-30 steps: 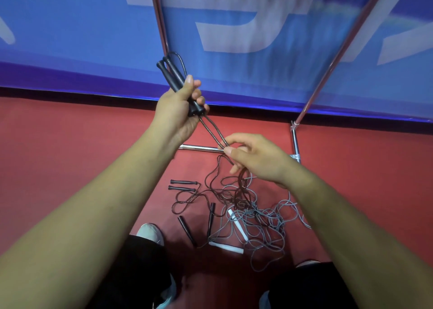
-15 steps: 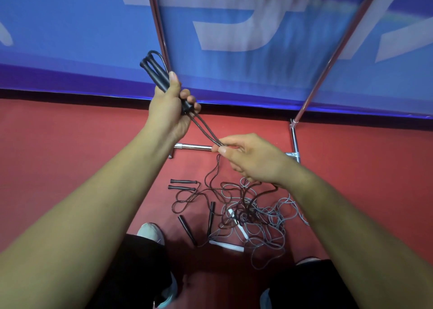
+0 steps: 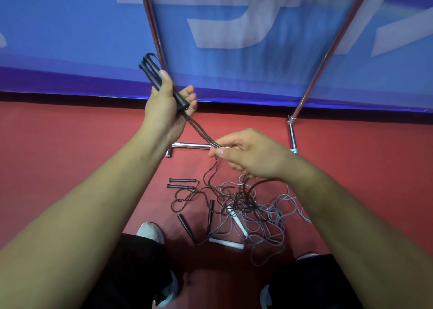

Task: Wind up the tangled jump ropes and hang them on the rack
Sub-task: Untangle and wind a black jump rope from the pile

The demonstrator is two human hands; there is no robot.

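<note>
left hand (image 3: 164,111) gripping black handles (image 3: 154,74), right hand (image 3: 250,154) pinching cord (image 3: 201,132)

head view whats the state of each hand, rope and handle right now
left hand: holds the pair of black rope handles, raised.
right hand: pinches the thin dark brown doubled cord.
pile of dark and grey ropes: tangled on the red floor.
thin dark brown doubled cord: taut between the hands, rest hanging into the pile.
two white handles: lying on the floor in the tangle.
</note>
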